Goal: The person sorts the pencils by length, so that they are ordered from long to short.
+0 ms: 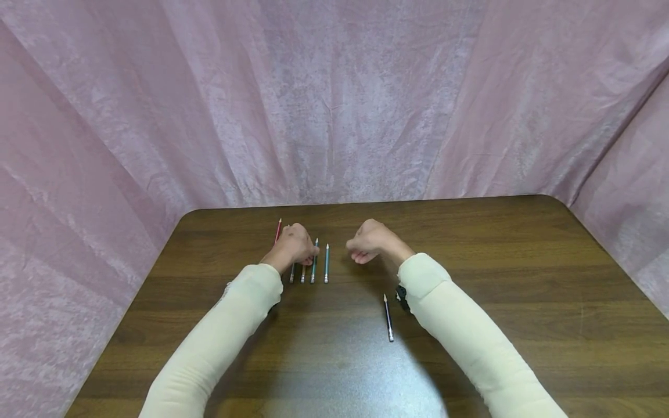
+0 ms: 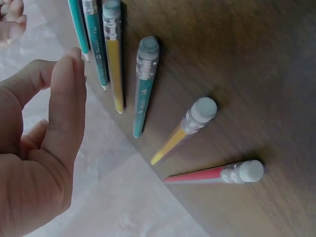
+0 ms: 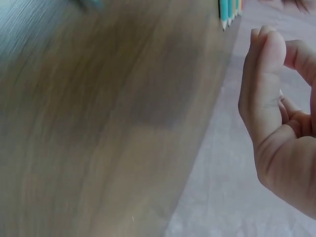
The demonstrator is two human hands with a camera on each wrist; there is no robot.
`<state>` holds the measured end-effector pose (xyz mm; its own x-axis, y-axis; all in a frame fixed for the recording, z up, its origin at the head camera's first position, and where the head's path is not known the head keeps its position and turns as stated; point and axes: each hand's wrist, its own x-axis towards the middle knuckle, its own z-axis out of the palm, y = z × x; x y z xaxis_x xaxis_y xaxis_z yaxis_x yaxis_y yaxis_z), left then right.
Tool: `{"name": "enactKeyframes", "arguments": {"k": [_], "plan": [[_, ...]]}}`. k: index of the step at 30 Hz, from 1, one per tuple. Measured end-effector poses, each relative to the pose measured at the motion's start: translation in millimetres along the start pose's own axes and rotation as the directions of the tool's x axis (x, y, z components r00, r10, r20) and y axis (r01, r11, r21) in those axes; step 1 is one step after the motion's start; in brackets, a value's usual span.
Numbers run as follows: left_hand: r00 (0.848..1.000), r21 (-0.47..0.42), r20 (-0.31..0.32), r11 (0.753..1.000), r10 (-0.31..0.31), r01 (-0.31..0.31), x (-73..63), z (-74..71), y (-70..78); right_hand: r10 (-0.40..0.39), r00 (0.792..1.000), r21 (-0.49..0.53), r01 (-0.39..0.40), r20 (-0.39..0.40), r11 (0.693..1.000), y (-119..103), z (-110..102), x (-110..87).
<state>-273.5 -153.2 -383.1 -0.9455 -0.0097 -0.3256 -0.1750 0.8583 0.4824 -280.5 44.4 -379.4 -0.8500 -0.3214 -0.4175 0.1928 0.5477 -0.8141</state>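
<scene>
My left hand (image 1: 297, 245) is above a row of pencils, thumb and fingertips together with nothing visible between them. In the left wrist view the row runs from a red pencil (image 2: 202, 175) through a yellow pencil (image 2: 183, 131), a green pencil (image 2: 145, 86) and another yellow pencil (image 2: 113, 57) to two teal pencils, one (image 2: 96, 44) beside the other (image 2: 78, 24). The left hand partly hides this row in the head view. To the right of the row, my right hand (image 1: 370, 241) hovers over the table, fingers curled to the thumb, no object seen in them.
A dark pencil (image 1: 388, 319) lies apart from the row, closer to me and near the right wrist, its point facing away. Everything rests on a brown wooden table (image 1: 496, 255). Pink curtains (image 1: 334, 104) hang behind the table and along both sides.
</scene>
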Motion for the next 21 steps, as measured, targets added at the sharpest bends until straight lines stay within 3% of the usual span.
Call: {"name": "enactKeyframes", "arguments": {"k": [8,16,21], "plan": [[0.997,-0.061,-0.023,0.995,0.078,-0.079,-6.7,-1.1,-2.7,-0.014,1.0,-0.044,0.014,-0.013,0.999,9,-21,-24.0],[0.996,-0.141,-0.003,0.986,0.091,-0.091,-11.4,1.2,-4.7,-0.021,1.0,-0.093,0.022,0.003,0.995,26,-29,-48.3],[0.994,-0.125,0.006,0.986,0.109,-0.107,-13.2,4.1,-4.4,-0.029,0.999,-0.1,0.032,0.026,0.994,41,-26,-61.9]]}}
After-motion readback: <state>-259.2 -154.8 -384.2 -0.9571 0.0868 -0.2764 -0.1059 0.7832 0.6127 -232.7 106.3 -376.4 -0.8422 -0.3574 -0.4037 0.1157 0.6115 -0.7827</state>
